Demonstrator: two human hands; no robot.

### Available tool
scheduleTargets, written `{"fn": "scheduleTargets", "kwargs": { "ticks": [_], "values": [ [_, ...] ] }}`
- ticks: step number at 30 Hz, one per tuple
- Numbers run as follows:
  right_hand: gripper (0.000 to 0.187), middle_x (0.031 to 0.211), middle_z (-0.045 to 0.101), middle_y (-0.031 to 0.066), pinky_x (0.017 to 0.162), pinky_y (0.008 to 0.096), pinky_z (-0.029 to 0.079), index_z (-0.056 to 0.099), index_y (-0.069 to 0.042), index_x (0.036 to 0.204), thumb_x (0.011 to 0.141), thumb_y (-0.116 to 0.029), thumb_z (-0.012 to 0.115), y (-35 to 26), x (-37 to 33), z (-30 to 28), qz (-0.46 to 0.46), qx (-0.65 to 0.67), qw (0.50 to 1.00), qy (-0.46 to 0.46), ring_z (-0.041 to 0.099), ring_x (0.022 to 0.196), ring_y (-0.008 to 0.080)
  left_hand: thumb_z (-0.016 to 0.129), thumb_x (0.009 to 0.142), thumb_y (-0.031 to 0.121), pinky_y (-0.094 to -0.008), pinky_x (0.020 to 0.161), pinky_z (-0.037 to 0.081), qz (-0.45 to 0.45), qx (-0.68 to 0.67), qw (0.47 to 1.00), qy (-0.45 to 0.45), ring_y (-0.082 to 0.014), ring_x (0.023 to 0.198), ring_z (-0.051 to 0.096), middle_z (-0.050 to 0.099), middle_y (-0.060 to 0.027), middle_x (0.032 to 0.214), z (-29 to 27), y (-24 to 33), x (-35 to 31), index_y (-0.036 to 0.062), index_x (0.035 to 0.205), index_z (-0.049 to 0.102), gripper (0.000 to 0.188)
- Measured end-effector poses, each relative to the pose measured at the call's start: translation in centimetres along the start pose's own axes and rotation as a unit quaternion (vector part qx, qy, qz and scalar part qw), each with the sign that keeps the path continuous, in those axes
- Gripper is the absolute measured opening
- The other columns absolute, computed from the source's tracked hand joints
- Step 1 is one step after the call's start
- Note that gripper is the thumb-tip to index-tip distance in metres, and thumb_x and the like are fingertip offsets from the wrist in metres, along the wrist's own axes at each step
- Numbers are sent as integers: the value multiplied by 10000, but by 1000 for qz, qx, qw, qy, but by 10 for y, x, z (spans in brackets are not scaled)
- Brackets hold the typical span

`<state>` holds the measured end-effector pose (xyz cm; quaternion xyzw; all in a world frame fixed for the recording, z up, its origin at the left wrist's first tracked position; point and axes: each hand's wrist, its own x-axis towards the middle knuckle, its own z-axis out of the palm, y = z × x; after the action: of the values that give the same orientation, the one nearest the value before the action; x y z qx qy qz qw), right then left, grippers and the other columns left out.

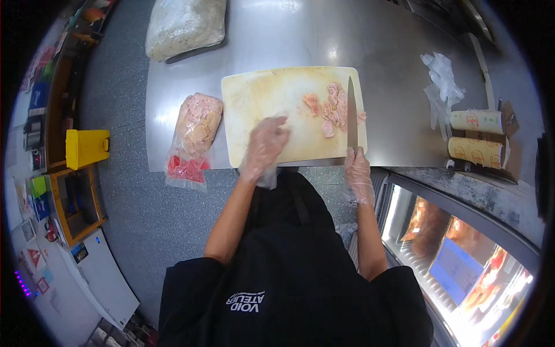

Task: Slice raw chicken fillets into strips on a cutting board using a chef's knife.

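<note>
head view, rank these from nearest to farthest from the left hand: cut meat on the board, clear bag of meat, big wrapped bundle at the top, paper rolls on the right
1. The cut meat, on the cutting board, just right of the left hand.
2. The clear bag of meat, on the steel counter left of the board; close to 1, only slightly farther.
3. The big wrapped bundle, at the counter's far left corner.
4. The paper rolls, at the far right edge.

You wear thin, clear plastic gloves on your left hand (265, 144) and right hand (358, 173), a black short-sleeved top with bare forearms, and small white lettering on its chest.
</note>
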<state>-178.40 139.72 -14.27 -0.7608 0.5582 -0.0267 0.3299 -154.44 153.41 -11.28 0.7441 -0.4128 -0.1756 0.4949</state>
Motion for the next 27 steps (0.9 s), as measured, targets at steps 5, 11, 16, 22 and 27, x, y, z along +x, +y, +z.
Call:
{"fn": "scheduleTargets", "kwargs": {
  "ticks": [5, 11, 16, 22, 27],
  "values": [
    [356, 877, 607, 340, 716, 563, 441, 500, -3, 1057, 986, -344, 427, 1, -7, 19, -47, 27, 998, -32, 577, 875, 522, 665, 805, 63, -368, 729, 504, -38, 206, 968, 140, -277, 779, 636, 646, -151, 836, -99, -36, -82, 9, 974, 665, 178],
    [307, 846, 604, 317, 700, 527, 440, 518, -1, 1007, 985, -299, 448, -44, -17, 50, -86, 62, 993, -58, 583, 852, 505, 608, 882, 133, -366, 843, 492, -227, 218, 929, 195, -211, 964, 659, 685, -134, 912, -177, -81, -101, 7, 943, 666, 151],
    [305, 845, 606, 299, 704, 500, 451, 515, 5, 987, 983, -294, 458, -89, -18, 66, -106, 66, 990, -72, 590, 846, 487, 621, 802, 161, -429, 602, 484, -248, 163, 951, 82, -315, 635, 636, 649, -186, 739, -179, -134, -68, 2, 853, 665, 173],
    [335, 880, 621, 283, 741, 477, 457, 531, 23, 1048, 985, -299, 461, -112, -33, 79, -76, 85, 993, -32, 600, 856, 461, 621, 810, 126, -392, 531, 479, -222, 184, 956, 52, -220, 556, 631, 618, -140, 592, -188, -118, -66, -25, 773, 671, 164],
    [359, 890, 628, 268, 756, 450, 464, 545, 28, 1045, 985, -316, 463, -110, -47, 95, 5, 94, 995, -41, 612, 848, 430, 610, 814, 147, -381, 537, 470, -185, 154, 969, 63, -218, 546, 614, 616, -171, 604, -211, -111, -66, -23, 755, 680, 193]
  ]
}}
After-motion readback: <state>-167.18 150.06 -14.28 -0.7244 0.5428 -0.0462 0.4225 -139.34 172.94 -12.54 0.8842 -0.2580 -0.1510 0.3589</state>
